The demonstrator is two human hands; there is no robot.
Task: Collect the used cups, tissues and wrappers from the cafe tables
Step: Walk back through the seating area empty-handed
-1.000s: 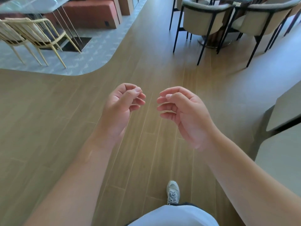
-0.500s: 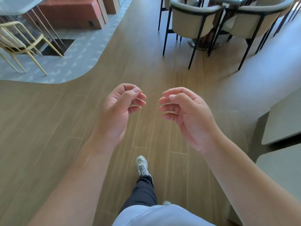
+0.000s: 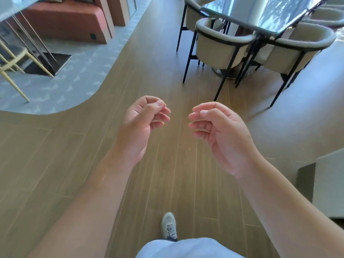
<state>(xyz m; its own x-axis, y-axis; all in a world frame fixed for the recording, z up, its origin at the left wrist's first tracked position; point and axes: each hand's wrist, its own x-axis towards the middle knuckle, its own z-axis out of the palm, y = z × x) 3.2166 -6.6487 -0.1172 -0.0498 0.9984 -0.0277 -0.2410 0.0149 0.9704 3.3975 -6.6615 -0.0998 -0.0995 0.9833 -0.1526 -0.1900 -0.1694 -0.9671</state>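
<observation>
My left hand [image 3: 141, 125] and my right hand [image 3: 221, 133] hang in front of me over the wooden floor, palms turned toward each other. The fingers of both are loosely curled and hold nothing. A glass-topped cafe table [image 3: 260, 17] stands at the upper right, a few steps ahead of my hands. No cups, tissues or wrappers show on the part of it I can see.
Beige armchairs with black legs [image 3: 219, 43] [image 3: 290, 51] ring the glass table. A red sofa [image 3: 65, 21], a yellow chair [image 3: 11, 66] and a grey carpet [image 3: 74, 77] lie to the left. A pale block [image 3: 329, 183] juts in at the right. My shoe [image 3: 169, 225] is below.
I have walked forward along the wooden floor, so the glass table and armchairs are nearer and its top has come into view. My hands keep the same pose.
</observation>
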